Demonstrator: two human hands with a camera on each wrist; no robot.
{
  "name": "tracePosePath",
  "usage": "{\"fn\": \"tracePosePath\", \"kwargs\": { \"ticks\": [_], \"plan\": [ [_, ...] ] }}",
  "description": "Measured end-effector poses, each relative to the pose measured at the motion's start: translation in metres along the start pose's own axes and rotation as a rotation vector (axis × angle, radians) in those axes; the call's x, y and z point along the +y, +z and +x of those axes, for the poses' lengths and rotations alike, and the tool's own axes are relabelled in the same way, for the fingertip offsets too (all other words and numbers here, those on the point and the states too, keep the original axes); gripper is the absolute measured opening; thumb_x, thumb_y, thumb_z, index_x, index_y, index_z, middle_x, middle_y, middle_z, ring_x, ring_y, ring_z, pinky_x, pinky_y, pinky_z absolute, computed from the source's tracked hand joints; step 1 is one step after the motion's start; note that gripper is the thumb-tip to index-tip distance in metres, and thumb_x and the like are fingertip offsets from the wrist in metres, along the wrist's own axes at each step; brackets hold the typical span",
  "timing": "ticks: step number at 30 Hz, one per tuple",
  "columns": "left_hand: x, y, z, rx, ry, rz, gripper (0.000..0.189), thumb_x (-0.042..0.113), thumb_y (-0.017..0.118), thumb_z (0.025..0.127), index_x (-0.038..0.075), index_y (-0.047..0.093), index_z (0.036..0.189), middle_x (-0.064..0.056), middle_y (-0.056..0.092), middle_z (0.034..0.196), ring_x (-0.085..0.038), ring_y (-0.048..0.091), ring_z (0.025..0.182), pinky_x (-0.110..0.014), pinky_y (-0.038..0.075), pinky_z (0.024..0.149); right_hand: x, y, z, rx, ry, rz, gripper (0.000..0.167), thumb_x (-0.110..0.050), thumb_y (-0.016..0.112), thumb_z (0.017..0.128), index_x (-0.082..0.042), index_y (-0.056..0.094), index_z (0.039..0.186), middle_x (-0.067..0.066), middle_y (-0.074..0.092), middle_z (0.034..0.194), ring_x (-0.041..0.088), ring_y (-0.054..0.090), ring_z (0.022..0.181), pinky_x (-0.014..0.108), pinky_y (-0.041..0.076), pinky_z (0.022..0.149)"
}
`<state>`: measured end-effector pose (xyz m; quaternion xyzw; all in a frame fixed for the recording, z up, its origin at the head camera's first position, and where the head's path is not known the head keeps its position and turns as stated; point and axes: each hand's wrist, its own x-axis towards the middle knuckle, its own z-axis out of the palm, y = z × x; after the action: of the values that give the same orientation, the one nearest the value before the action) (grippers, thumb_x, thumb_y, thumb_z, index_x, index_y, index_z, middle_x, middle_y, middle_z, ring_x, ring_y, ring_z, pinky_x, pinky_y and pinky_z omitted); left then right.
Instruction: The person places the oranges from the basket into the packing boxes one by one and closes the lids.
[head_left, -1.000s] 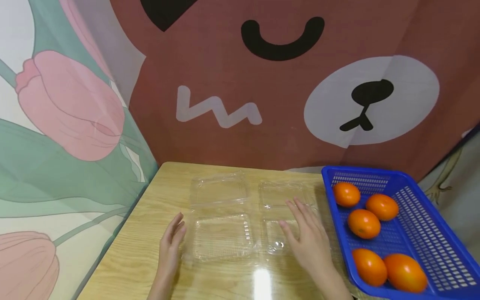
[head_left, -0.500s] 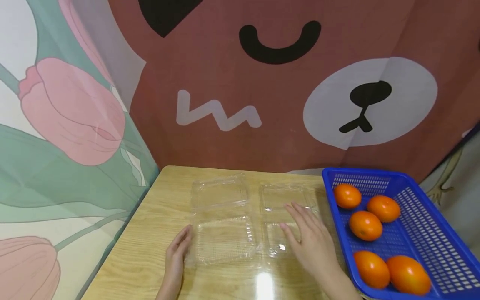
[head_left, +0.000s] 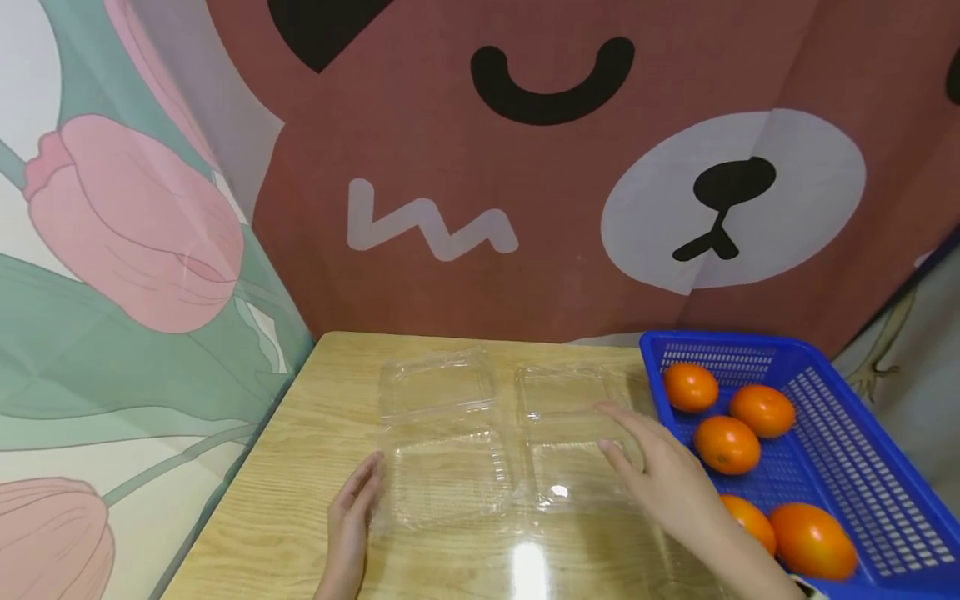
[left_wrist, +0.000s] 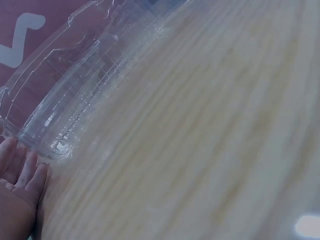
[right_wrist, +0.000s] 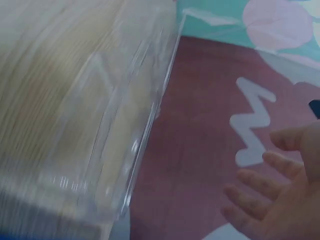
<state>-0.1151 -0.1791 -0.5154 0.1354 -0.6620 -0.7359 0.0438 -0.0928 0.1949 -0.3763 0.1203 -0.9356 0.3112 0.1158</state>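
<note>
Both hands [head_left: 351, 517] [head_left: 671, 479] unclenched, ungrasping, clear plastic clamshells [head_left: 448, 482], glossy round fruit [head_left: 726, 446], perforated basket [head_left: 862, 450]

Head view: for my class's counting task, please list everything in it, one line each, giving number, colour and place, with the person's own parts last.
Clear containers: two, transparent, standing open side by side on the table
Round fruits: five, orange, inside the basket, three farther back and two nearer
Basket: one, blue, right of the containers
Table: one, light wood-grain, under the containers
Cartoon-animal backdrop: one, mainly reddish-brown, behind the table
Tulip-print backdrop: one, pink, green and white, left side
Printed panel: one, greyish, right edge
Left grip: one, bare, beside the left container
Right grip: one, bare, over the right container's right side
</note>
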Motion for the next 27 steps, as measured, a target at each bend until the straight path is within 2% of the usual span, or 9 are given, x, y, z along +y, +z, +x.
{"fn": "tracePosePath", "kwargs": {
  "ticks": [7,10,12,14,18,19,21,25,27],
  "plan": [
    [-0.001,0.001,-0.001,-0.024,0.0,0.031,0.054,0.031,0.055,0.103,0.0,0.044,0.146,-0.009,0.045,0.151,0.005,0.045,0.126,-0.009,0.036,0.1,0.023,-0.026,-0.002,-0.085,-0.02,0.038,0.04,-0.028,0.055,0.103,-0.02,0.053,0.142,0.012,0.053,0.143,0.04,0.047,0.13,0.063,0.042,0.098],
    [-0.001,-0.001,-0.002,-0.037,0.006,0.03,0.054,0.03,0.054,0.103,0.001,0.043,0.147,-0.01,0.043,0.152,0.006,0.045,0.126,-0.009,0.035,0.101,0.031,-0.033,-0.004,-0.099,-0.005,0.018,0.039,-0.028,0.055,0.103,-0.018,0.055,0.141,0.011,0.058,0.138,0.036,0.055,0.123,0.058,0.048,0.093],
    [0.0,-0.002,-0.002,-0.046,0.015,0.017,0.054,0.03,0.054,0.103,0.0,0.043,0.147,-0.011,0.043,0.152,0.007,0.045,0.125,-0.009,0.035,0.102,0.036,-0.037,-0.006,-0.107,0.02,-0.002,0.039,-0.029,0.055,0.103,-0.016,0.056,0.14,0.012,0.061,0.134,0.033,0.061,0.115,0.054,0.052,0.087],
    [0.0,-0.002,-0.003,-0.054,0.022,0.011,0.055,0.029,0.055,0.103,-0.001,0.042,0.147,-0.011,0.043,0.152,0.008,0.046,0.123,-0.009,0.035,0.101,0.042,-0.041,-0.007,-0.116,0.044,-0.03,0.038,-0.029,0.056,0.103,-0.016,0.057,0.138,0.011,0.064,0.129,0.026,0.066,0.101,0.043,0.055,0.077],
    [0.001,-0.004,-0.003,-0.076,0.02,0.02,0.056,0.027,0.055,0.103,-0.001,0.039,0.149,-0.011,0.04,0.153,0.007,0.047,0.122,-0.008,0.036,0.1,0.052,-0.049,-0.012,-0.166,0.12,-0.053,0.038,-0.025,0.058,0.101,-0.014,0.057,0.138,0.015,0.064,0.126,0.018,0.06,0.074,0.03,0.045,0.058],
    [0.001,-0.004,-0.003,-0.085,0.015,0.031,0.056,0.027,0.055,0.103,0.0,0.038,0.149,-0.01,0.039,0.154,0.007,0.046,0.123,-0.008,0.035,0.1,0.055,-0.051,-0.013,-0.175,0.134,-0.072,0.038,-0.025,0.059,0.101,-0.014,0.058,0.137,0.015,0.064,0.125,0.016,0.058,0.072,0.029,0.044,0.057],
    [0.002,-0.004,-0.003,-0.102,0.005,0.048,0.057,0.028,0.054,0.103,0.002,0.036,0.15,-0.01,0.036,0.156,0.005,0.044,0.124,-0.007,0.035,0.099,0.061,-0.054,-0.016,-0.183,0.156,-0.108,0.038,-0.022,0.062,0.099,-0.013,0.059,0.136,0.016,0.065,0.122,0.017,0.06,0.072,0.033,0.049,0.058],
    [0.001,-0.004,-0.002,-0.118,0.0,0.057,0.058,0.028,0.054,0.103,0.004,0.036,0.151,-0.009,0.035,0.157,0.003,0.042,0.127,-0.007,0.034,0.1,0.074,-0.059,-0.021,-0.175,0.155,-0.19,0.035,-0.018,0.068,0.095,-0.011,0.063,0.129,0.014,0.068,0.115,0.02,0.066,0.082,0.048,0.056,0.069],
    [0.0,-0.004,-0.002,-0.116,-0.002,0.054,0.057,0.028,0.055,0.103,0.004,0.036,0.151,-0.009,0.035,0.156,0.004,0.042,0.128,-0.008,0.034,0.101,0.081,-0.062,-0.023,-0.189,0.165,-0.21,0.035,-0.017,0.069,0.094,-0.01,0.064,0.128,0.01,0.07,0.105,0.019,0.064,0.075,0.042,0.054,0.063]
  ]
}}
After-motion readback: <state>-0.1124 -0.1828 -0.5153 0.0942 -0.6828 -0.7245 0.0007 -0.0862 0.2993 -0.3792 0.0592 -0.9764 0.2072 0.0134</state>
